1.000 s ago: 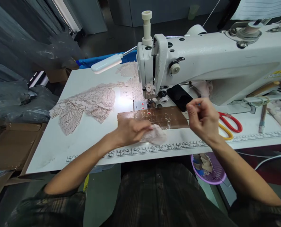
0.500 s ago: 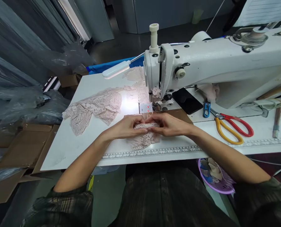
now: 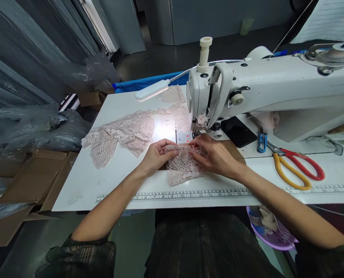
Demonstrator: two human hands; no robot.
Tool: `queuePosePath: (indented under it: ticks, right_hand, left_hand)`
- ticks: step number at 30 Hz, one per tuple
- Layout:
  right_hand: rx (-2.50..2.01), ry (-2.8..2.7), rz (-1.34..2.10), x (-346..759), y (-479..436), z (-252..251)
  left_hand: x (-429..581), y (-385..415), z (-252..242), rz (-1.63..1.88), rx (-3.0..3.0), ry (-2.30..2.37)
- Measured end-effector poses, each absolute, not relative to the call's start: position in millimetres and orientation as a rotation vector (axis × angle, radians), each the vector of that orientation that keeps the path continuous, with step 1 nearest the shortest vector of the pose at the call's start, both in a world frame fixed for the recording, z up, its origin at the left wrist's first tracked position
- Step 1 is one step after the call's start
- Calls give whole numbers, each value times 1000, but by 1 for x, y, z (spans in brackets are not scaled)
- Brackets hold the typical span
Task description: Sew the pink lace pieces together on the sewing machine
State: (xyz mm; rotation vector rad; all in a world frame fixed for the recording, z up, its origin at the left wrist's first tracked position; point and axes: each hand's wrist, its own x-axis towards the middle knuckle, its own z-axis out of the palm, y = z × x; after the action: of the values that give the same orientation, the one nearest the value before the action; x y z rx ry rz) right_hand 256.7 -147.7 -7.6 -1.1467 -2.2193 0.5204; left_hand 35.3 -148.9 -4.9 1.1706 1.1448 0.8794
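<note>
A piece of pale pink lace fabric (image 3: 182,164) lies between my hands, just in front of the needle plate (image 3: 184,137) of the sewing machine (image 3: 226,88). My left hand (image 3: 158,156) pinches its upper left edge between thumb and fingers. At the upper right edge, close under the presser foot, my right hand (image 3: 211,154) grips the same lace; its fingertips partly cover the cloth. The lace is spread out and hangs toward the ruler tape (image 3: 189,196). More lace pieces (image 3: 125,129) are laid out on the left of the table.
Right of the machine bed are a black phone (image 3: 238,131), blue thread snips (image 3: 262,142) and scissors (image 3: 297,166) with red and yellow handles. A lamp (image 3: 151,91) lights the sewing area. A purple basket (image 3: 276,241) of scraps sits below the table edge; cardboard boxes (image 3: 34,177) stand left.
The lace, folded and bunched between both hands before, is now opened flat. My hands have moved apart slightly, the right one nearer the presser foot. The view has shifted a little.
</note>
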Motion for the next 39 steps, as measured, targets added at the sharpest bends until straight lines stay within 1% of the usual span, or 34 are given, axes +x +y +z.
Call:
queuePosePath:
  ticks: [12,16,19,21,24,26,28,32,36,38,39]
  right_hand:
    - [-1029,-2168,197,236,-152,-11]
    - [-1007,-2150,152,234,-156,-12]
    - [-1029,-2150,290,234,-156,-14]
    - [-1022,-2030,555,235,-154,-13]
    - [-944,-1673,1069,238,-153,-10]
    - [-869,-1502,1273,239,-155,-8]
    - [-829,-1477,1302,241,-157,-6]
    - [-870,-1574,1234,241,-164,-3]
    - [-757,-1520,1335,235,-169,0]
    - [-743,-1522,1249,232,-176,2]
    - [-745,-1568,1136,232,-182,5]
  left_hand:
    - [36,-153,-3,906,1037,1067]
    - [36,-155,-3,882,1073,1047]
    - [35,-155,-6,872,1148,1061]
    - [35,-154,-9,842,1254,1095]
    - [36,-154,-13,807,1507,1194]
    - [38,-155,-13,815,1694,1249]
    - [41,-157,-11,836,1843,1237]
    - [45,-163,-8,936,1967,1160]
    - [46,-168,-12,1035,2203,1146]
    - [46,-168,-16,1064,2496,1052]
    - [45,-167,-17,1072,2649,998]
